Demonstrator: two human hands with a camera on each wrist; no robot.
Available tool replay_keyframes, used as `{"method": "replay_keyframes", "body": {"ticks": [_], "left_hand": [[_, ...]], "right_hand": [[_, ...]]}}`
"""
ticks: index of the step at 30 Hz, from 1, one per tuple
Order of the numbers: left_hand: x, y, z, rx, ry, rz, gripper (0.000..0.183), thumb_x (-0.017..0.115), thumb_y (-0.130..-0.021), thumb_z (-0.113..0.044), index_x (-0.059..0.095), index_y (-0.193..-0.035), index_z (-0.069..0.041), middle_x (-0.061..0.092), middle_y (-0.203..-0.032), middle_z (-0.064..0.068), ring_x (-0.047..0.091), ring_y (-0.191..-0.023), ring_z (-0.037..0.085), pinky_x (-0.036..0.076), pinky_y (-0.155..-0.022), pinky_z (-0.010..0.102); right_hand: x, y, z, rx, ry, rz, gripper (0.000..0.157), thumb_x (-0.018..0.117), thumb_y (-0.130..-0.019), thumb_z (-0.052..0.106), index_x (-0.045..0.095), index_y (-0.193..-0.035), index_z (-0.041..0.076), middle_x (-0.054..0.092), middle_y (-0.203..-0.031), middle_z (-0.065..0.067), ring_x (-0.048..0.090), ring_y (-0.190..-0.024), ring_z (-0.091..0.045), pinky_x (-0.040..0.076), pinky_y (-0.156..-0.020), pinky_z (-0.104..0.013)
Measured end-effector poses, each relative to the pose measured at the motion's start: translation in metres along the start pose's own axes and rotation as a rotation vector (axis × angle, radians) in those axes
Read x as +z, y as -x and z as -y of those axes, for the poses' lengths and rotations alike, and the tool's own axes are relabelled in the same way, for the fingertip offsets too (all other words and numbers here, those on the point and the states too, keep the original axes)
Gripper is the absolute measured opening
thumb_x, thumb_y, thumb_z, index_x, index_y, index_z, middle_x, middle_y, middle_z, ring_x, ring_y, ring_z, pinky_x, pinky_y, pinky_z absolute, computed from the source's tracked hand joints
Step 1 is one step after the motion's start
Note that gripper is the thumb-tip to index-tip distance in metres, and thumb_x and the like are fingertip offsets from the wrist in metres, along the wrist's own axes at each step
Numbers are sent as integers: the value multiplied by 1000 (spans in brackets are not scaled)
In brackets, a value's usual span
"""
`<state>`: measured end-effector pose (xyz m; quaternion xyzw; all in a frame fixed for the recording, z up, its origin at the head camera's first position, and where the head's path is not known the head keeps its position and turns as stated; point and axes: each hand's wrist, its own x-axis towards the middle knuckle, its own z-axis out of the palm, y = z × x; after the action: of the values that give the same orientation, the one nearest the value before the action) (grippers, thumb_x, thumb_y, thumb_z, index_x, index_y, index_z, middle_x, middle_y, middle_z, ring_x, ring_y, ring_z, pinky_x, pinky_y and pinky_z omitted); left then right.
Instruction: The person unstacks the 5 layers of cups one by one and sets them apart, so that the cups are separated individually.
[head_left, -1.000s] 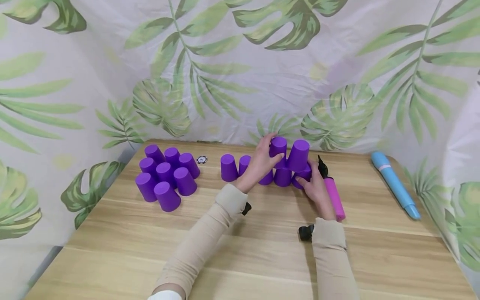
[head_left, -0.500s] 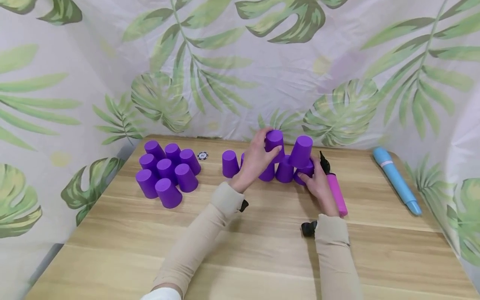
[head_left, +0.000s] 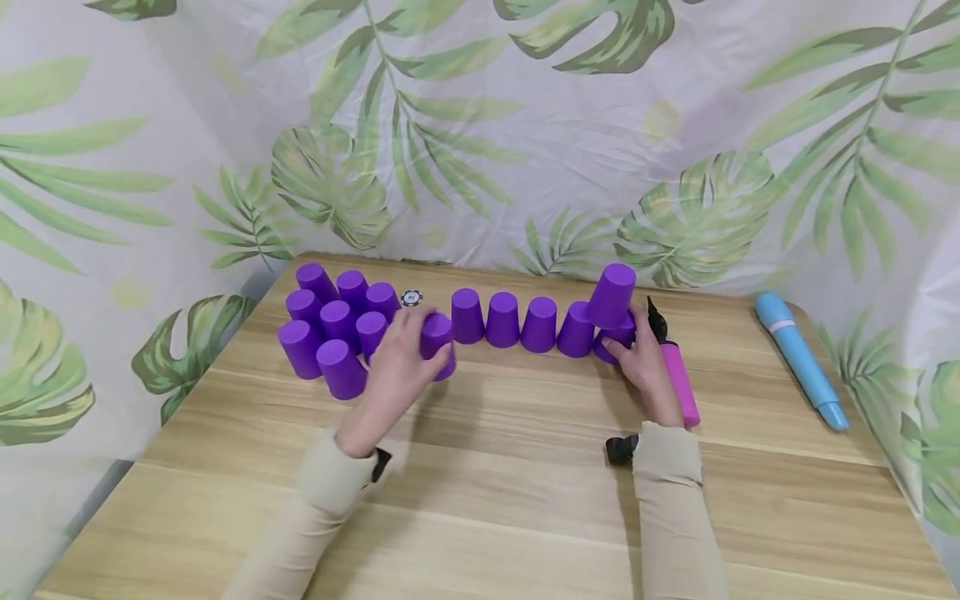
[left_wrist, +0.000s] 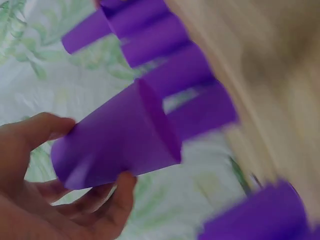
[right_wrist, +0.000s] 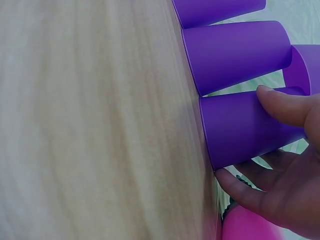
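In the head view my left hand [head_left: 396, 360] grips an upside-down purple cup [head_left: 442, 360] by its sides, between the cup cluster and the row. The left wrist view has that held cup [left_wrist: 112, 135] between thumb and fingers, its open rim facing away from the palm. At the right end of a row of upside-down purple cups, my right hand [head_left: 647, 367] holds the last cup [right_wrist: 250, 122] between thumb and fingers, its rim down on the table. One more cup [head_left: 612, 293] sits on top of the two rightmost row cups [head_left: 576, 333], leaning slightly.
A cluster of several upside-down purple cups [head_left: 342, 371] stands at left, with a poker chip [head_left: 411, 297] behind. Right of the row lie a pink tube with a black nozzle [head_left: 679, 383] and a blue tube [head_left: 801, 358]. Leaf-patterned cloth [head_left: 465, 167] hangs behind the table.
My left hand has lifted a cup from the second level, beside the upper right one, and carried it left and nearer. My right hand stays on the end cup. The head view has shifted slightly.
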<state>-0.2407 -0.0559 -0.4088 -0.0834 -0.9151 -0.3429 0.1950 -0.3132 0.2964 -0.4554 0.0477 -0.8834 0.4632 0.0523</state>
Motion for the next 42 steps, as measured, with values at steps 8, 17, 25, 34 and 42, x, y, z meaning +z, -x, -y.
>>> {"method": "replay_keyframes", "body": {"ticks": [8, 17, 25, 34, 42], "left_hand": [[-20, 17, 42, -171, -110, 105, 55, 72, -84, -13, 48, -132, -5, 48, -126, 22, 56, -107, 43, 48, -76, 64], [-29, 23, 54, -180, -186, 123, 49, 73, -83, -9, 50, -126, -3, 53, -110, 25, 59, -93, 44, 49, -66, 60], [-30, 24, 54, -185, -217, 145, 48, 73, -83, -10, 51, -126, -4, 54, -111, 25, 58, -93, 44, 49, -66, 60], [-40, 27, 12, -48, -294, 67, 43, 73, -84, -11, 55, -122, -2, 55, -117, 23, 56, -96, 46, 51, -62, 61], [7, -28, -75, 277, 81, 225, 51, 70, -89, -19, 51, -134, -4, 52, -130, 17, 54, -115, 31, 48, -94, 43]], "right_hand": [[-1, 0, 1, -11, 2, 0, 73, 60, -91, -1, 19, -151, 4, 34, -144, -30, 36, -130, -46, 28, -108, -56], [1, 2, 1, -6, 9, 4, 73, 60, -92, 0, 19, -151, 4, 34, -145, -29, 37, -130, -46, 28, -109, -55], [2, 1, 0, -12, 10, -1, 73, 60, -91, -1, 19, -151, 4, 35, -144, -30, 38, -129, -46, 29, -108, -55], [2, 2, 4, -15, 12, 10, 73, 60, -91, 0, 19, -151, 4, 35, -144, -29, 38, -129, -46, 29, -107, -56], [2, 1, 3, -15, 12, -3, 73, 60, -91, 1, 19, -151, 3, 35, -144, -30, 38, -129, -47, 30, -107, -57]]}}
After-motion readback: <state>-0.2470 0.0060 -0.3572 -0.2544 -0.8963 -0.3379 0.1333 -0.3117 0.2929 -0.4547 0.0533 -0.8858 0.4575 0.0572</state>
